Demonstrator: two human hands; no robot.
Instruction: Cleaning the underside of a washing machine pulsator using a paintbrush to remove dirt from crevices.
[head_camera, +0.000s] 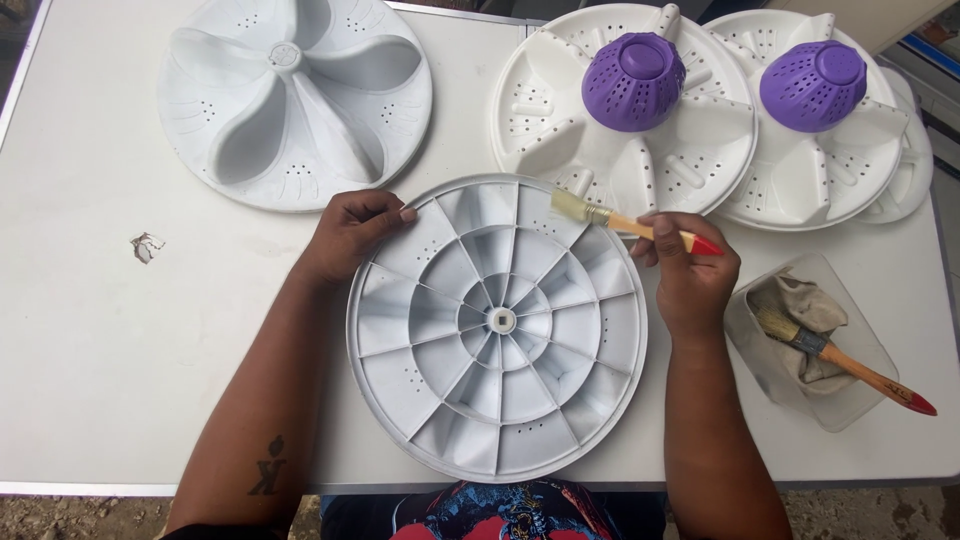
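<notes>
Ribbed white disc lies underside-up, centred on the bench; left hand rests flat on its upper-left rim; right hand clamps a paintbrush, long axis running leftward, bristles over the upper-right rim.

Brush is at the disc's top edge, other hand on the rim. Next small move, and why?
Probably sweep the brush inward along the nearest pocket of the ribbed disc. The right hand holds its bristles at the upper rim, and the left hand already steadies the disc.
</notes>
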